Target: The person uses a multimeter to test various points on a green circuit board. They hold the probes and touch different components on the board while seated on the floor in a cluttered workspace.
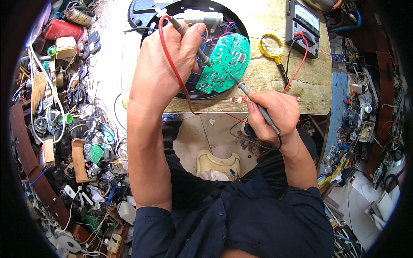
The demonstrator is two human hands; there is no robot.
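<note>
My left hand (174,58) grips a test probe (201,54) with a red lead, its tip at the green circuit board (230,51). My right hand (273,112) holds a second grey probe (243,86) with a dark lead, its tip on or just over the same board, lower down. The board sits in a round black housing (189,94) with coloured wires and a white cylindrical part (202,18). To the right lie a yellow-rimmed magnifying glass (282,64) and an analog multimeter (301,28) with red and black leads plugged in.
The wooden table (309,90) spans the top. Heaps of cables, boards and parts (86,180) fill the left side, with a red canister (62,30). More clutter (359,120) lies right. Below are a tiled floor (193,129) and a cream plastic object (219,163) between my legs.
</note>
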